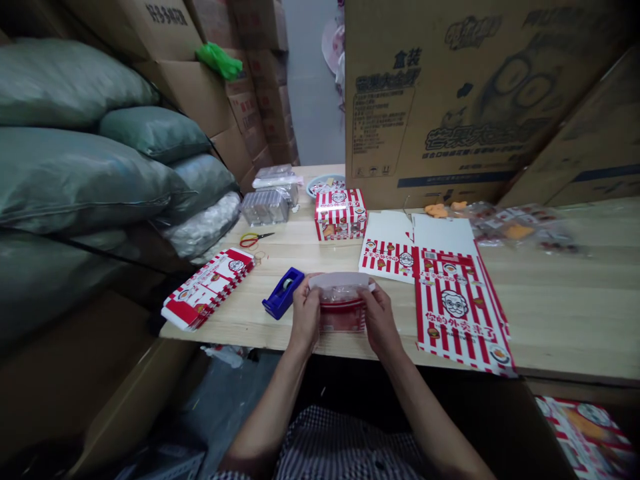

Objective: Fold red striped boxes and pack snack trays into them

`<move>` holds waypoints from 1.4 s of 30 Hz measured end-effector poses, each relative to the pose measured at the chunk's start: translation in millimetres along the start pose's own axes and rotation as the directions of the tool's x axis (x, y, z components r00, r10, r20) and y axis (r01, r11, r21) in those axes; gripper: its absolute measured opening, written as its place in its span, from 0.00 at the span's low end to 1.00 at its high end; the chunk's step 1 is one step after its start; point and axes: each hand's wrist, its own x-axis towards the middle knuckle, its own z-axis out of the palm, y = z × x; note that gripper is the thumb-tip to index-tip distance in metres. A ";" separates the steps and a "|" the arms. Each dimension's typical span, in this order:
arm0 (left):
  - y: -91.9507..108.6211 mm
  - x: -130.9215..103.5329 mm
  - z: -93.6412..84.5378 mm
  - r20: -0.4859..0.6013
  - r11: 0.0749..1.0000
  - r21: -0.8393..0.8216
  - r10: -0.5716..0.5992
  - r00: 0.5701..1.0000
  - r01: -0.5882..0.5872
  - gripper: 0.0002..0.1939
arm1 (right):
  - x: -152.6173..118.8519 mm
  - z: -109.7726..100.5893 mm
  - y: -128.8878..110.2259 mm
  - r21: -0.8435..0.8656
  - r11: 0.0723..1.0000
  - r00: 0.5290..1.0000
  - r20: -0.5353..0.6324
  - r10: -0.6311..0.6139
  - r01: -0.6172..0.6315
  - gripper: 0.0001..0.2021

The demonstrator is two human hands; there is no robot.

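Near the table's front edge stands a small red carton (343, 319) with its white flap (340, 280) raised and clear plastic showing inside. My left hand (306, 312) grips the carton's left side, thumb at the flap's edge. On the opposite side my right hand (380, 313) grips it the same way, thumb by the flap's right end. A blue tape dispenser (283, 293) lies just left of my left hand. To the right are flat red-and-white striped carton sheets (455, 313). Behind my hands sits a closed striped box (341, 215).
Folded striped cartons (207, 290) lie at the left edge, with scissors (255, 239) behind them. Clear plastic packs (267, 207) and a bowl (325, 185) stand farther back. Large brown boxes (450, 100) rise behind the table; stuffed sacks (80, 167) are piled left.
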 end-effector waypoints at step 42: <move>-3.7 2.8 -15.8 0.171 0.977 -0.159 -0.117 0.978 0.145 0.14 | 15.9 -26.0 -11.0 -0.119 0.989 0.975 0.196 0.108 -0.086 0.09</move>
